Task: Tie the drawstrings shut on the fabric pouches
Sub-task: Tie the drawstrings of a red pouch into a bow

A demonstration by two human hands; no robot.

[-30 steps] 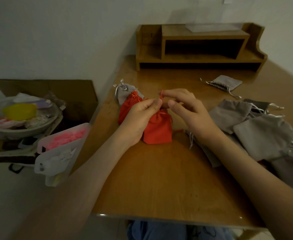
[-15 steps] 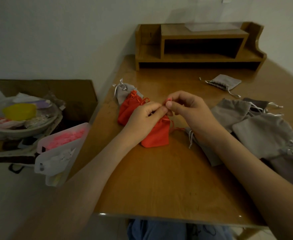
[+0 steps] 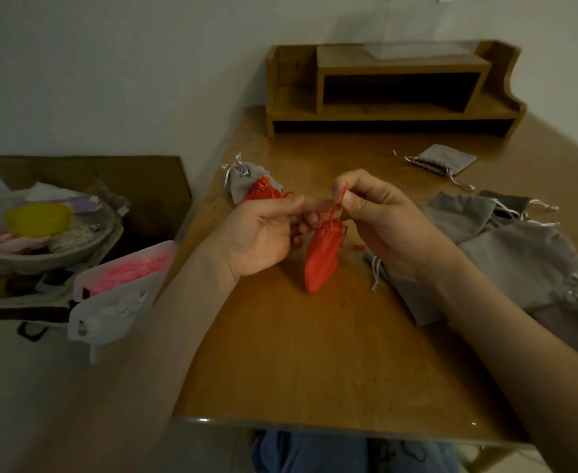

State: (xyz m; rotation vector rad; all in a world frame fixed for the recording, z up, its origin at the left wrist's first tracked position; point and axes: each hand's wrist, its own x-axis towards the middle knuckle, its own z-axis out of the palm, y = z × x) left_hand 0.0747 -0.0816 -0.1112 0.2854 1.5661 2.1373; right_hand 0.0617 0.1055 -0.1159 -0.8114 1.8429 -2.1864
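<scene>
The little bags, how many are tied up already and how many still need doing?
Two look done: a grey pouch and a red pouch lie cinched at the table's far left. In hand: another red pouch, its drawstring pinched between the left hand and right hand. Left: the grey pile on the right and one flat grey pouch beyond it; exact count unclear.

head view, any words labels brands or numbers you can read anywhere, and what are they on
None can be read.
Red fabric pouch held between the hands: plain, no print.
Grey fabric pouches on the wooden table: plain.
Wooden desk shelf: no label visible.
Clear plastic tray of pink pieces and the clutter in the cardboard box: too dim and blurred to show any text.
</scene>
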